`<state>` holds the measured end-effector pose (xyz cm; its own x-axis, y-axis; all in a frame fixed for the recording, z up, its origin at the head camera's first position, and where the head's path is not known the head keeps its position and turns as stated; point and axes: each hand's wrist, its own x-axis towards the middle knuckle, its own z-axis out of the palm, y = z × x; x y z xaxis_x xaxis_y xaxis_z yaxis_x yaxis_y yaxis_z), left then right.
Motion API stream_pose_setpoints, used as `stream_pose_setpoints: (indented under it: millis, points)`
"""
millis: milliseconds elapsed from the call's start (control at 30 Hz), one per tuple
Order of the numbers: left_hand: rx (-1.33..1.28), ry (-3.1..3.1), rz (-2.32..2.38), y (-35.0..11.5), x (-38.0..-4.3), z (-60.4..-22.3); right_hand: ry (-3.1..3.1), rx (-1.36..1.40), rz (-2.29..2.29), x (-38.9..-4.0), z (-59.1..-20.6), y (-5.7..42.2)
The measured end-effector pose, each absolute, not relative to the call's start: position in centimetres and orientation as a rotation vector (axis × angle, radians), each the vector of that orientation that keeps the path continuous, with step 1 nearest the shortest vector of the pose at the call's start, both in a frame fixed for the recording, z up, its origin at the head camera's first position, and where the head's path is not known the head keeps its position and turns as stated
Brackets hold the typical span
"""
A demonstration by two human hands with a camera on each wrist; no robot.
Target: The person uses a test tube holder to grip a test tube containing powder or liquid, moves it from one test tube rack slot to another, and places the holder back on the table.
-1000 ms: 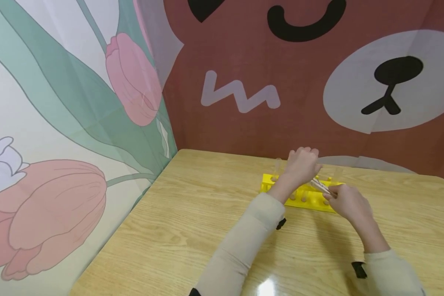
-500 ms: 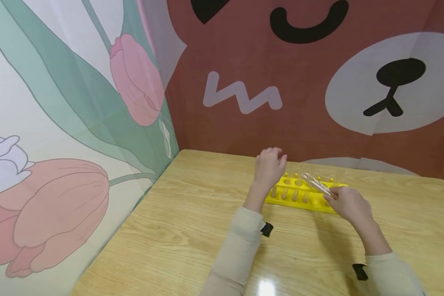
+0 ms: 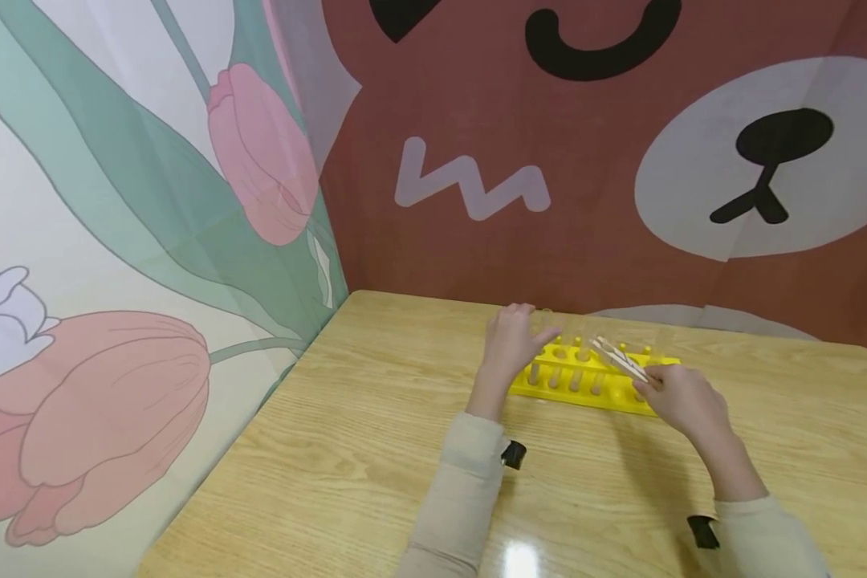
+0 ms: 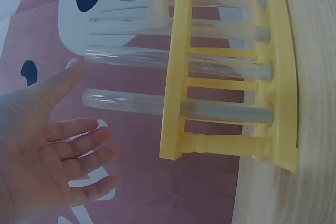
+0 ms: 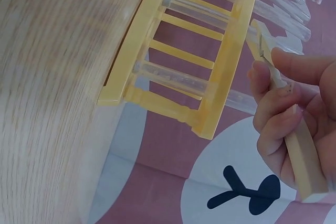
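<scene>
A yellow test tube rack [image 3: 581, 396] stands on the table, holding several clear test tubes upright. My left hand [image 3: 507, 347] is at the rack's left end, its fingers spread and thumb pointing toward the tubes. In the left wrist view nothing lies in its palm, and the end test tube [image 4: 123, 102], with greyish contents low down, rises just beside the fingers. My right hand [image 3: 688, 399] grips a wooden test tube holder [image 3: 619, 360] over the rack's right half. In the right wrist view the fingers wrap round its wooden handle [image 5: 304, 163], and its front end overlaps the tubes.
The wood-grain table [image 3: 318, 449] reaches back to a hanging cloth [image 3: 477, 265] with a brown bear print. Another cloth [image 3: 152, 201], printed with tulips, hangs along the left side. A black strap [image 3: 514, 454] shows at the left sleeve.
My left hand has moved left, from near the test tube holder's front end to the rack's left end, then slightly lower. The right hand and its holder have stayed almost still.
</scene>
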<state>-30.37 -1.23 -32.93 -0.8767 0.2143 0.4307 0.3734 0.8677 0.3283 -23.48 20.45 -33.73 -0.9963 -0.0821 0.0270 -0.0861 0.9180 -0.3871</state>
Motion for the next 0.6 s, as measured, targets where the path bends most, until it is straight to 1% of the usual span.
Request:
stream_pose_setpoints:
  millis: [367, 600]
  points:
    - [-0.408, -2.814, -0.468, -1.2, -30.4, -33.8, -3.067, 0.123, 0.641, -23.4, -33.8, 20.5]
    - [-0.401, -2.889, -0.522, -0.9, -30.2, -34.3, -3.022, 0.159, 0.657, -23.2, -34.0, 20.6]
